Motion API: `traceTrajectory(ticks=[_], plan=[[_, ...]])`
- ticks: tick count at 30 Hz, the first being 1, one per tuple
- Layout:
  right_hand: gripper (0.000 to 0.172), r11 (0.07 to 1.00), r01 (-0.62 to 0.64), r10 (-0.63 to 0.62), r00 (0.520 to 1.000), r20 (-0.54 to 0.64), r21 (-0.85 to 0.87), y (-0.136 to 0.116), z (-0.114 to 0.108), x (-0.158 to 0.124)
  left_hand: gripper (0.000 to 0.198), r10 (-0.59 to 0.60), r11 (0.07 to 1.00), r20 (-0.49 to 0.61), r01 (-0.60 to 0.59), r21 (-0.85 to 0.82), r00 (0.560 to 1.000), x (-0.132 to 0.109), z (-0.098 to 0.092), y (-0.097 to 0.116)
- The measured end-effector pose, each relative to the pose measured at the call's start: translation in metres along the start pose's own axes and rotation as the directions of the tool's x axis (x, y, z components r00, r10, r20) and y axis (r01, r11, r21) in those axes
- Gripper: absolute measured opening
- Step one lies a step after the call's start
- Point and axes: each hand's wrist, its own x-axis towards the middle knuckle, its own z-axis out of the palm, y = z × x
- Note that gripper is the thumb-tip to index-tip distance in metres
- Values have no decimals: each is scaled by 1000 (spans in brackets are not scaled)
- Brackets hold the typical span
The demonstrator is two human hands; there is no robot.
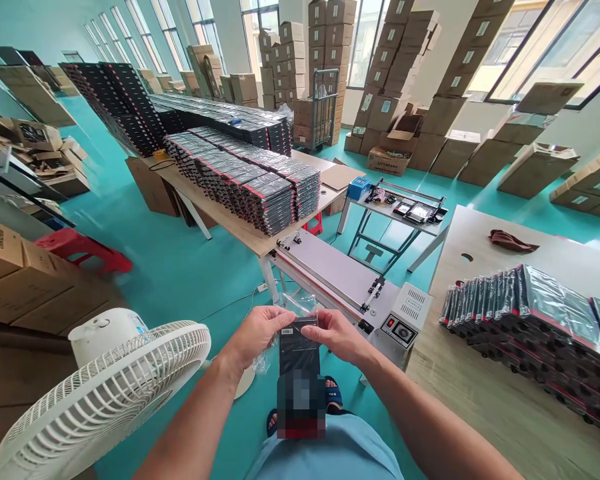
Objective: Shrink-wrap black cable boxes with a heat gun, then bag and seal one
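Note:
A flat black box [300, 353] in a loose clear plastic bag hangs upright in front of my body, its lower end blurred out. My left hand [267, 329] pinches the upper left corner, thumb on the near side. At the upper right corner, my right hand [336, 333] is closed on the box and bag in the same way. Crumpled clear film [300, 303] sticks up between and beyond the fingers. Just past my hands lies a long white bench machine [337, 263] with a metal bar, its grey control box [403, 319] bearing a red switch.
Stacks of wrapped black boxes [240, 177] cover the wooden table ahead. More wrapped packs [525, 327] are piled on the right table, near a brown cloth [513, 241]. A white fan [115, 393] stands close on my left. Cartons [387, 107] line the windows.

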Motion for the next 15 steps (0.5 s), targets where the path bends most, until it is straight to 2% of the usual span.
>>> traceTrajectory(ticks=[3, 5, 8, 11, 13, 15], plan=[[39, 999, 1, -3, 999, -50, -34, -7, -2, 4, 40, -8, 1000, -13, 8, 16, 1000, 4, 9, -7], [36, 998, 35, -41, 989, -142, -42, -13, -6, 11, 39, 10, 995, -25, -7, 98, 1000, 6, 13, -10], [32, 994, 109, -112, 938, -327, -27, -19, -16, 22, 40, 54, 982, -61, -42, 184, 997, 7, 15, -16], [37, 988, 152, -128, 886, -446, 18, -15, -27, 22, 45, 76, 989, -148, -56, 139, 986, 8, 16, -22], [42, 990, 128, -98, 918, -385, 54, -7, -28, 14, 48, 82, 994, -203, -66, 85, 976, 9, 18, -25], [57, 995, 63, -44, 976, -214, 81, 3, -23, 3, 49, 100, 995, -221, -91, 50, 970, 12, 20, -23]])
